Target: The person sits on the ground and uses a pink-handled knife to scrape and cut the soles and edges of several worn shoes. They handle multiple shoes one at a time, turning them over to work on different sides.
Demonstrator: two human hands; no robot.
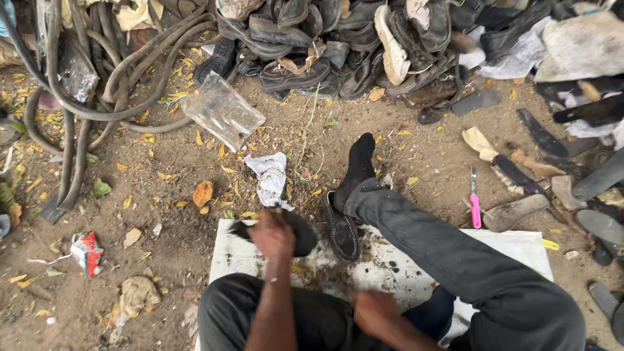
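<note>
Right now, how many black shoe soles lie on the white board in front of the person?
2: one black shoe sole under the left hand, another beside the socked foot. Others may be hidden.

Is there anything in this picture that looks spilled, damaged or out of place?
Yes. Dark scrapings are scattered over the white board near the loose black sole. The left hand holds another dark sole. A pink-handled knife lies in the dirt, and a crumpled paper lies past the board.
</note>
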